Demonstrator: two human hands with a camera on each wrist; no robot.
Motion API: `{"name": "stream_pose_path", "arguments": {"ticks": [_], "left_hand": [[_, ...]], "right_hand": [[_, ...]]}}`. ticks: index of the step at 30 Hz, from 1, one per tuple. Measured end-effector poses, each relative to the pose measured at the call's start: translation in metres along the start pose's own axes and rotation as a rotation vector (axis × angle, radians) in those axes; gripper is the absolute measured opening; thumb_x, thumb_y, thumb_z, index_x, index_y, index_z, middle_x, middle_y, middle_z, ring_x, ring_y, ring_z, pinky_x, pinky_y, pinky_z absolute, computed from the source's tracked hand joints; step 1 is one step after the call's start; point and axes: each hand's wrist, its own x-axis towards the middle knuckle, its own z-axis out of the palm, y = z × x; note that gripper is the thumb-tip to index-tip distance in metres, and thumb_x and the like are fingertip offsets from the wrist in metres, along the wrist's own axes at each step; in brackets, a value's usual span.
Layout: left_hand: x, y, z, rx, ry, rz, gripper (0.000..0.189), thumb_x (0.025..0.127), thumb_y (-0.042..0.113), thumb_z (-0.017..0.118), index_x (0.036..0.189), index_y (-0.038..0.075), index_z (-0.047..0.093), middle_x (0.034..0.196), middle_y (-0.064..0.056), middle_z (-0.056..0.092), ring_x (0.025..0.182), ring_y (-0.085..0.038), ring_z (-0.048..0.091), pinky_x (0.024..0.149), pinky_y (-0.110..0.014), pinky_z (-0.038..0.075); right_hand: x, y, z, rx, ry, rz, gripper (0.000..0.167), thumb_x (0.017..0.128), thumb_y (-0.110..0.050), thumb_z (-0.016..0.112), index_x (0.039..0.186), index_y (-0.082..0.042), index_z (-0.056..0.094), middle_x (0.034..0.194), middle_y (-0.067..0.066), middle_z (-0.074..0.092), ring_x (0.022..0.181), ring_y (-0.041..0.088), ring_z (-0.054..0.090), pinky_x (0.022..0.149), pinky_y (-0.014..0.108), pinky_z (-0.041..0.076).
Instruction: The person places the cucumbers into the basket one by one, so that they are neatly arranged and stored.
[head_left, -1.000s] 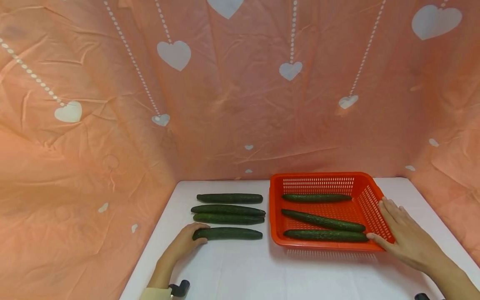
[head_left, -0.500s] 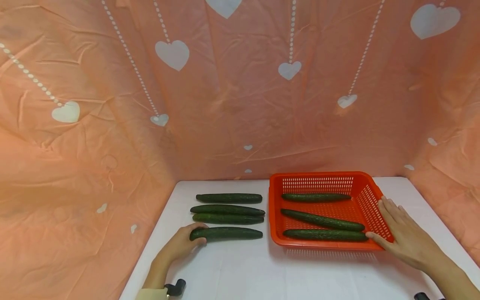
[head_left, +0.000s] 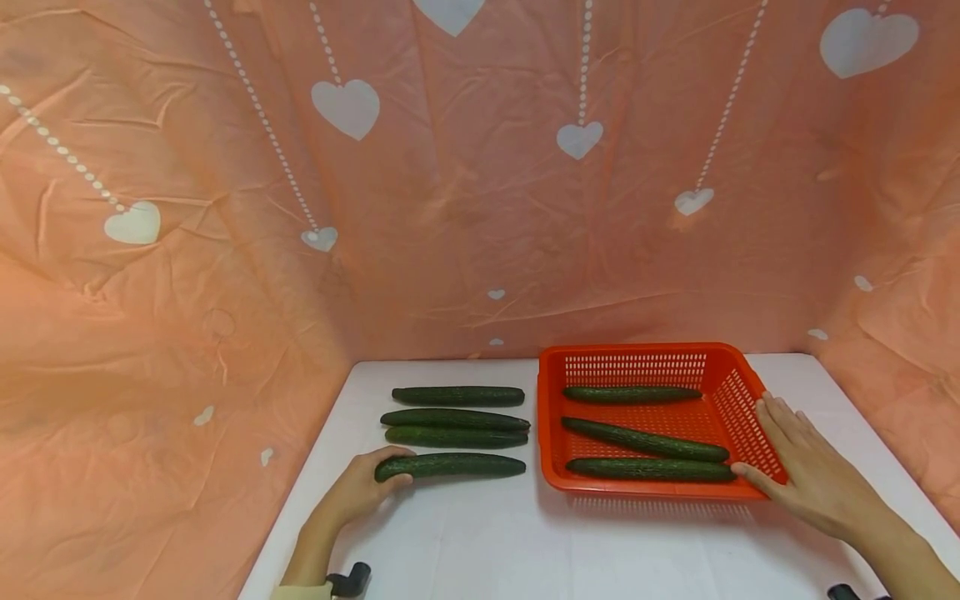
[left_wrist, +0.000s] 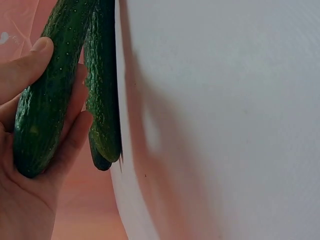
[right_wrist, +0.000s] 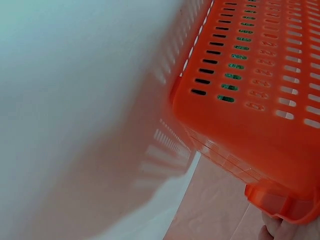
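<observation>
A dark green cucumber (head_left: 457, 465) lies crosswise on the left half of the table. My left hand (head_left: 365, 489) grips its left end, thumb on one side and fingers round the other, as the left wrist view shows with the held cucumber (left_wrist: 52, 90). Behind it are several more cucumbers (head_left: 457, 437) in rows. My right hand (head_left: 813, 475) rests with fairly straight fingers against the right rim of an orange plastic basket (head_left: 551, 433). Three cucumbers (head_left: 651, 470) lie inside the basket. In the right wrist view only fingertips (right_wrist: 272, 225) show, beside the basket's handle.
The white table (head_left: 510, 542) ends at its back edge against a pink curtain (head_left: 450, 250) with hearts, which also closes in both sides. The basket stands at the back right of the table.
My left hand has shifted slightly left with the cucumber, whose gripped end now reaches further left and a little higher in view. My right hand and the basket stay put.
</observation>
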Motion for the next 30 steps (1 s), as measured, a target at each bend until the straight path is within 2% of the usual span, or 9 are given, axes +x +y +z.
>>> {"name": "stream_pose_path", "arguments": {"ticks": [5,9,15,22,30], "left_hand": [[-0.002,0.002,-0.001,-0.027,0.038,-0.009,0.037,0.097,0.035,0.081,0.131,0.021,0.075,0.133,-0.009,0.074,0.130,-0.040,0.065,0.111,-0.062,0.049],[-0.002,0.005,-0.005,-0.057,0.068,0.013,0.038,0.098,0.036,0.080,0.133,0.023,0.075,0.134,-0.008,0.074,0.130,-0.040,0.066,0.110,-0.061,0.051],[-0.002,0.011,-0.009,-0.066,0.106,0.038,0.040,0.098,0.035,0.081,0.135,0.019,0.074,0.135,-0.009,0.074,0.130,-0.041,0.066,0.109,-0.062,0.051],[-0.003,0.021,-0.014,-0.091,0.157,0.028,0.040,0.097,0.033,0.082,0.135,0.020,0.075,0.139,-0.011,0.071,0.133,-0.041,0.064,0.109,-0.063,0.050],[0.002,0.038,-0.016,-0.157,0.182,0.028,0.038,0.096,0.032,0.083,0.133,0.028,0.075,0.134,-0.007,0.074,0.115,-0.026,0.071,0.095,-0.046,0.058]], "right_hand": [[0.000,0.000,0.001,-0.001,0.005,-0.008,0.103,0.099,-0.049,0.073,0.165,0.012,0.022,0.175,0.031,0.014,0.166,0.022,-0.012,0.125,0.021,-0.018],[0.000,0.001,0.001,-0.001,0.012,-0.018,0.103,0.099,-0.049,0.073,0.164,0.013,0.022,0.175,0.030,0.013,0.166,0.023,-0.011,0.125,0.021,-0.018],[0.000,0.001,0.001,0.001,0.003,-0.011,0.104,0.099,-0.049,0.073,0.164,0.013,0.021,0.175,0.031,0.013,0.166,0.027,-0.009,0.125,0.021,-0.018],[0.000,0.001,0.000,0.007,-0.012,0.001,0.105,0.099,-0.049,0.073,0.165,0.012,0.019,0.175,0.031,0.012,0.166,0.028,-0.010,0.124,0.021,-0.019],[0.000,0.003,0.001,0.002,0.016,-0.027,0.104,0.099,-0.048,0.074,0.164,0.013,0.021,0.175,0.030,0.012,0.166,0.020,-0.012,0.125,0.021,-0.017]]}}
